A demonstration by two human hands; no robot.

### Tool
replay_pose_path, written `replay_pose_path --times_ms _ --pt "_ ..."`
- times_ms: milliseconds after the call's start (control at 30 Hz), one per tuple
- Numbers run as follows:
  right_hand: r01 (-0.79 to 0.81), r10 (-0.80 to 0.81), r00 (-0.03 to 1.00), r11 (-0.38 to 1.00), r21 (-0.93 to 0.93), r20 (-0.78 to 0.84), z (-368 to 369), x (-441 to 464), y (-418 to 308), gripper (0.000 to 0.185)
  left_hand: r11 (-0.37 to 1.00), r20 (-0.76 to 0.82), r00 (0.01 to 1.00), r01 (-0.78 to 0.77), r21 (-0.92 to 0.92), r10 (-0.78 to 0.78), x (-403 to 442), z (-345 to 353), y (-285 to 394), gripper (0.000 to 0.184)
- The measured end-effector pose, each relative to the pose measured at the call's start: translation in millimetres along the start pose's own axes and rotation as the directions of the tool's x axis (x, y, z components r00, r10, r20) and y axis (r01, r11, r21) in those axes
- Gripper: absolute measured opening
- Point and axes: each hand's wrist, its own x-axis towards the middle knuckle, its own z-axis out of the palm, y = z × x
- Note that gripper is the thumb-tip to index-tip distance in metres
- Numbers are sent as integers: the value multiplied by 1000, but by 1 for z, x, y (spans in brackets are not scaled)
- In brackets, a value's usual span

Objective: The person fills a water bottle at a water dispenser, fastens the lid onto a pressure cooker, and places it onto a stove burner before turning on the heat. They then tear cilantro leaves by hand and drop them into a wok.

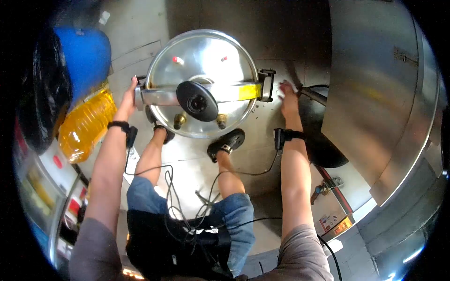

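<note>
A large round metal pressure cooker (161,119) stands on the floor in front of my feet, seen from above. Across its lid runs a clamp bar with a black round knob (197,101) in the middle and a yellow strip near the right end. Two brass-coloured valves and two small red-tipped fittings sit on the lid. My left hand (127,100) is at the cooker's left side handle, its fingers wrapped there and partly hidden. My right hand (289,99) is a little to the right of the black right handle (266,85), apart from it, fingers loosely spread and holding nothing.
A large yellow oil bottle (86,124), a blue container (84,61) and a black bag (44,89) stand left. On the right are a black wok (326,145) with a handle, a steel panel (370,93) and a pipe valve (321,189). Cables (187,220) hang across my lap.
</note>
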Motion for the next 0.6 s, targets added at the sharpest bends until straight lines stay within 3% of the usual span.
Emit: replay_pose_path --times_ms 67,133,200,267,300,333,367,433,467,500,533,567,600 --pt "-364 300 922 885 290 244 28 1 13 41 999 35 999 -18 -42 19 -7 1 0 85" --pt "-321 242 911 925 205 333 36 -1 1 44 999 64 998 -21 -25 23 -18 5 5 83" --pt "-305 251 926 938 164 281 44 -2 7 45 1000 131 991 -5 -5 6 -33 21 11 80" --pt "-378 284 909 871 315 305 52 13 43 44 997 151 986 -70 13 67 -45 33 13 76" --pt "-251 220 938 964 86 268 54 26 89 49 1000 177 984 -1 -27 6 -35 24 7 74" --pt "-113 154 961 976 -184 230 55 39 135 55 997 116 990 -79 -19 81 -38 32 5 74" --pt "2 88 978 904 -428 191 55 51 177 63 996 115 990 -87 22 84 -54 46 14 75" --pt "-276 287 933 958 -79 219 15 -38 66 57 1000 252 968 18 8 -20 -71 39 16 75" --pt "-409 381 896 908 88 229 -8 -89 -2 54 996 247 966 58 73 -75 -93 35 20 74" --pt "-350 345 913 936 -16 218 -16 -103 0 52 989 248 963 78 129 -108 -108 35 28 73" --pt "-234 226 970 968 91 84 -12 -114 21 58 983 198 979 16 185 -53 -127 40 36 71" --pt "-317 309 941 947 43 139 -22 -126 8 56 970 146 989 -44 240 9 -147 39 40 69" --pt "-315 305 946 945 90 109 -33 -146 -13 51 988 180 983 5 153 -33 -149 30 42 69"
